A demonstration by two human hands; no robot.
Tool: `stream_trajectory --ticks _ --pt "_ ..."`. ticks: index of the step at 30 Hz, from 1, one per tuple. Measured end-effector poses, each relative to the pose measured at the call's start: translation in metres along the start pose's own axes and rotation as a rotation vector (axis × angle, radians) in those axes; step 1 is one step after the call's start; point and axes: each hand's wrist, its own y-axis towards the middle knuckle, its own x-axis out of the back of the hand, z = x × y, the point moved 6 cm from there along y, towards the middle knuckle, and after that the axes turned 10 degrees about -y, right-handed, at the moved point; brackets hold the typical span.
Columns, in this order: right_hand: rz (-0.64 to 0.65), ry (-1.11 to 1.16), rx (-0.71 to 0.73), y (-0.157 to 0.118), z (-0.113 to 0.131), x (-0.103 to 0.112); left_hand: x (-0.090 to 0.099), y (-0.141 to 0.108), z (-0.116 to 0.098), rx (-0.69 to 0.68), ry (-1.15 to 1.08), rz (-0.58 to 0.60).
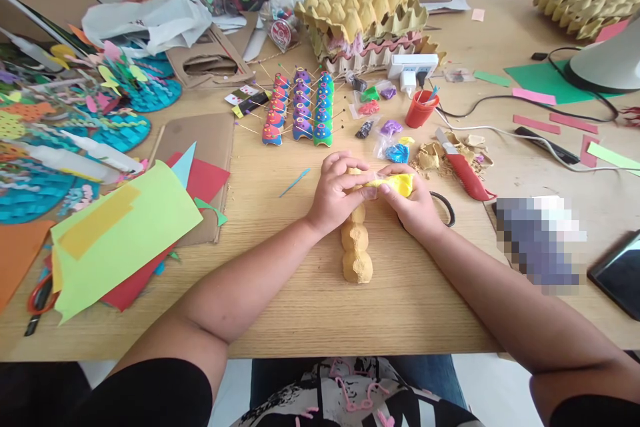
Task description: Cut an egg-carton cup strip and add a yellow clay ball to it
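- Above the light wooden table (290,310): small clear plastic packet of bright yellow clay-like material (401,183), held between both hands; left hand (332,199) pinching its clear end, right hand (416,205) pinching its yellow end.
- Beneath the hands: lumpy tan egg-carton strip (357,240), partly covered.
- Left of it: slim blue stick (295,182).
- Beyond: three bumpy decorated strips (303,112), red-and-blue, purple and green, side by side.
- Right: red-handled knife (464,168) beside torn tan carton scraps (429,156).

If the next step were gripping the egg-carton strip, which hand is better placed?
The left hand, probably: it overlaps the egg-carton strip in this view, while the right hand sits to the strip's right. Both hold the yellow packet, so the left might need to let go.
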Motion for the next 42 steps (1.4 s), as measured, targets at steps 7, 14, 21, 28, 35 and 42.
stream_trajectory --ticks 7,14,21,28,35,42 --pt "-0.013 0.118 -0.095 0.003 -0.010 -0.001 -0.002 -0.001 -0.003 0.003 0.048 0.017" --pt "0.025 0.250 -0.221 0.003 -0.019 -0.004 -0.001 0.000 -0.011 -0.016 0.085 0.029" --pt "0.073 0.288 -0.211 0.005 -0.022 -0.002 -0.003 -0.002 -0.014 -0.065 0.127 0.090" --pt "0.108 0.305 -0.208 0.004 -0.025 -0.003 -0.003 -0.001 -0.012 -0.033 0.168 0.117" --pt "0.175 0.251 -0.212 0.001 -0.017 -0.009 0.001 0.001 -0.010 -0.020 0.176 0.141" --pt "0.190 0.217 -0.190 0.000 -0.016 -0.010 0.003 0.002 -0.009 0.035 0.110 0.123"
